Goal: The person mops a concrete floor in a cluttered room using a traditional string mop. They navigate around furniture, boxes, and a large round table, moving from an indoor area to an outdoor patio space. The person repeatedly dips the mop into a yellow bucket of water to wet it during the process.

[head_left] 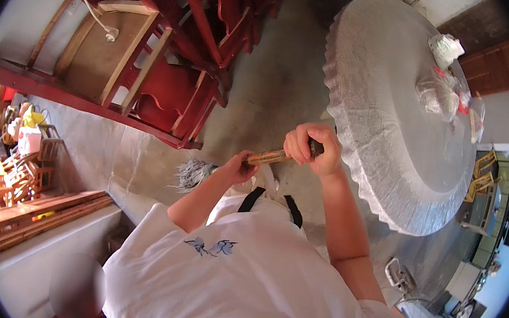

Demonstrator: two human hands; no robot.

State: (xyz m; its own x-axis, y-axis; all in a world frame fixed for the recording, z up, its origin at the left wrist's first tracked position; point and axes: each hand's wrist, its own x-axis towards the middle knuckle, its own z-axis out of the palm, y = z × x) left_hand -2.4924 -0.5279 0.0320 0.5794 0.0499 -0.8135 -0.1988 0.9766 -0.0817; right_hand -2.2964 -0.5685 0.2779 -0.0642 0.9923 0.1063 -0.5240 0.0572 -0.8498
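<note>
A mop's wooden handle (269, 157) runs slantwise in front of my body. My left hand (240, 168) is closed round its lower part. Higher up, my right hand (314, 148) wraps the handle close to its dark top end. The grey string mop head (194, 175) shows beyond my left forearm, low over the floor; whether it touches the floor I cannot tell. Part of the shaft between my left hand and the mop head is hidden by that forearm.
Stacked red wooden furniture (169, 88) stands at the far left. A round table under a clear plastic cover (387, 80) fills the right side, with plastic bags (438, 94) on it. Small wooden chairs (7, 182) are piled at the left. A metal-framed item (400, 275) stands at the lower right.
</note>
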